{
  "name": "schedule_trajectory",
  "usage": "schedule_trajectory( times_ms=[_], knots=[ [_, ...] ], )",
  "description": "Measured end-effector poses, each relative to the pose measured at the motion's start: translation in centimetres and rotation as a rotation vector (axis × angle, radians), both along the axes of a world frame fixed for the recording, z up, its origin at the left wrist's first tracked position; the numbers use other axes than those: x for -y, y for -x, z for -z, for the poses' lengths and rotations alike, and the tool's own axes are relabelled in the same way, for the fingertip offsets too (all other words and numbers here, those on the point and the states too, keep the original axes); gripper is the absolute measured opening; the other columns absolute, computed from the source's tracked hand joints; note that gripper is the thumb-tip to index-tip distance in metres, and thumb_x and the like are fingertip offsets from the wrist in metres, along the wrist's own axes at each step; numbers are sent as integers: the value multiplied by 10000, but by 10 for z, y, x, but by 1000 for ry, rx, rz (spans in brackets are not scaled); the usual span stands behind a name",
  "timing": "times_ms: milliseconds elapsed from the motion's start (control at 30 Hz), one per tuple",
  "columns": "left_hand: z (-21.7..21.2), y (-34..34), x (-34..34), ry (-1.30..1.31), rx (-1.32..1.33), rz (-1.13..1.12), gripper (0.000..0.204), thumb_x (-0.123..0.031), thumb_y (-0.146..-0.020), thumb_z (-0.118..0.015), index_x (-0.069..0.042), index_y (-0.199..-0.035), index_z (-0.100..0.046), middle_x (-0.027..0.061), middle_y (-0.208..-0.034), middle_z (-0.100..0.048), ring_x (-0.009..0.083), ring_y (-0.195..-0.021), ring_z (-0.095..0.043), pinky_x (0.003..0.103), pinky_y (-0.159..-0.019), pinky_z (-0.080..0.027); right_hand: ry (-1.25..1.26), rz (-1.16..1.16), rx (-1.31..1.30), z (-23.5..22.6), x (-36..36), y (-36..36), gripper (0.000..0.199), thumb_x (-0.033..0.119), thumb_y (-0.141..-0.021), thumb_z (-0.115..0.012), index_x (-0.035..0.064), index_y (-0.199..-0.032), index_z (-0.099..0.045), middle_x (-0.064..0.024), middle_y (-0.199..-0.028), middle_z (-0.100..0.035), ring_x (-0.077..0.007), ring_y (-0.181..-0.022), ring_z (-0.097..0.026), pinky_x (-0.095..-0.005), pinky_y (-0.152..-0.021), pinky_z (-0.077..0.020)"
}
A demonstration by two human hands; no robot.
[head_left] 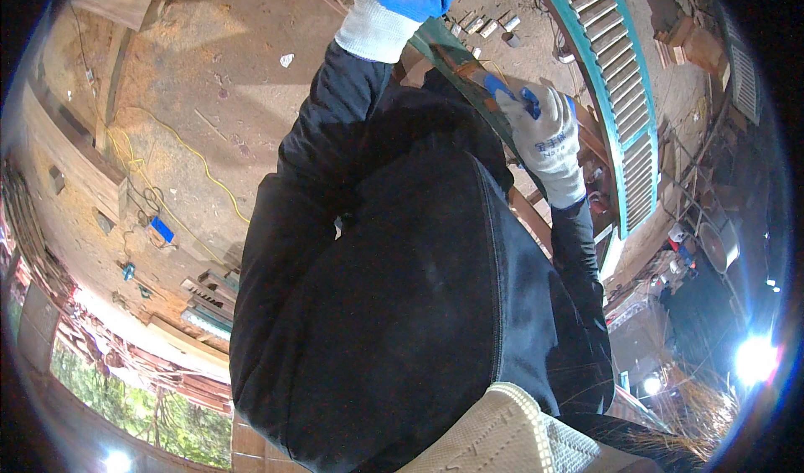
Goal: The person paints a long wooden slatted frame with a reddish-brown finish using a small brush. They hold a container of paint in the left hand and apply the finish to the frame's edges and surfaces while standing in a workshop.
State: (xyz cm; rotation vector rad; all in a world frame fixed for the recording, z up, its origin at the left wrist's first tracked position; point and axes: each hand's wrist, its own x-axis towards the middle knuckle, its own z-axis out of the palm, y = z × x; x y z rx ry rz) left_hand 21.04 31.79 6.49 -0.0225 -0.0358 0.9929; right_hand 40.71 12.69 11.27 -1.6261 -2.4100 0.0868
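Observation:
At the top edge, my left hand (402, 0) wears a white knitted glove with a blue coated palm. Its bent fingers are at a reddish-brown thing that the frame cuts off, so its kind cannot be made out. My right hand (544, 134), in a matching glove, is closed on a green-painted wooden board (444, 46). The board runs slantwise between my arms and shows a worn brown patch by the right fingertips. Beside the right hand stands a curved teal louvred shutter frame (624, 96) with several pale slats.
Small wood offcuts (486, 25) lie on the dusty floor beyond the board. To the left, a yellow cord (201, 171) winds past a blue box-like thing (162, 230) and long timbers (71, 138). Stacked wood (691, 46) stands far right; a bright lamp (756, 360) shines lower right.

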Motion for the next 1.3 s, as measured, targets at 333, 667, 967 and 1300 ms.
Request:
schedule_trajectory(
  times_ms=[333,667,967,1300],
  knots=[
    [-2,5,4,6,-26,-9,699,-597,-914,-660,-183,-1462,-532,122,-1495,-543,382,-1368,-525,640,-1083,-471,4,23,18,-10,0,-5,397,119,-835,-749,274,-1200,-751,-60,-949,-605,-266,-797,-632,-413,-702,-506],
    [0,6,3,6,-1,23,705,-628,-921,-630,-195,-1467,-527,124,-1491,-547,387,-1369,-524,650,-1074,-470,-10,116,66,2,7,-14,303,141,-834,-766,211,-1128,-748,-83,-989,-648,-291,-804,-645,-427,-698,-510],
    [-9,17,5,52,-107,-19,734,-676,-895,-628,-215,-1457,-527,125,-1481,-551,399,-1352,-533,647,-1093,-453,-190,761,-159,-10,85,-53,403,42,-990,-582,151,-1371,-656,-134,-1062,-682,-274,-883,-695,-388,-770,-559],
    [10,32,-12,73,-202,-39,614,-579,-929,-581,-143,-1359,-628,149,-1368,-647,413,-1258,-602,632,-1080,-477,-188,1233,-205,26,183,-78,277,65,-1048,-530,51,-1286,-670,-148,-1092,-735,-246,-959,-714,-377,-864,-562]
  ],
)
